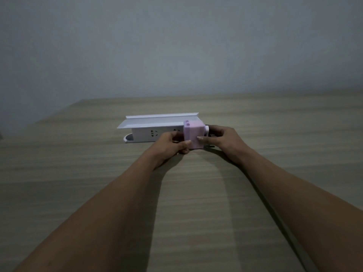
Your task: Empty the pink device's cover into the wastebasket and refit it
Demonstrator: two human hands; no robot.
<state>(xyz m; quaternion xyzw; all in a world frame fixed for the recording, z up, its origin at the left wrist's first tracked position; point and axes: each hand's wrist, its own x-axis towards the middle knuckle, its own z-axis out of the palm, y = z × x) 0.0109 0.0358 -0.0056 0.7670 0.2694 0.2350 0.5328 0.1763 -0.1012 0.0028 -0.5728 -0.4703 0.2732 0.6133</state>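
Pink device (193, 135) held in both hands' grip, left hand (172, 144), right hand (222, 139), mid-table (78, 173).

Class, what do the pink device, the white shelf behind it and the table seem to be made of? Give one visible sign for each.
Pink device: likely matte plastic, with uniform colour and moulded edges. White shelf: probably smooth plastic or painted metal, thin with a folded lip. Table: wood-look laminate, showing straight printed grain and a flat, dull surface.
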